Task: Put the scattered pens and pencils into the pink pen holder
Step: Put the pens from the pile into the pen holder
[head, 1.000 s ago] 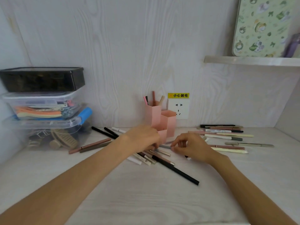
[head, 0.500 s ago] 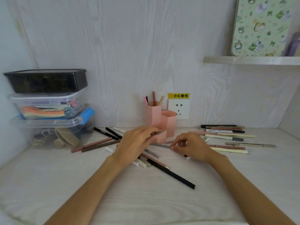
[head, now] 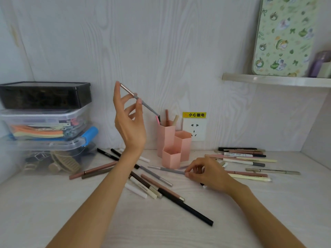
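A pale wood-grain desk [head: 53,212] meets a matching wall. The left hand [head: 129,122] is raised, wrist bent, fingers pinching a grey pen [head: 143,104] that slants down from the fingertips to the pink pen holder [head: 172,145]. The right hand [head: 208,173] rests on the desk, pinching another grey pen [head: 168,170] that lies left of its fingertips, just before the holder.

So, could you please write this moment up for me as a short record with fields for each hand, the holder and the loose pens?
left hand: left hand raised, pinching a grey pen whose lower tip is at the tallest tube's mouth
right hand: right hand on the desk, pinching a second grey pen
holder: pink pen holder, three tubes, a few pens in the tallest
loose pens: many beside both forearms
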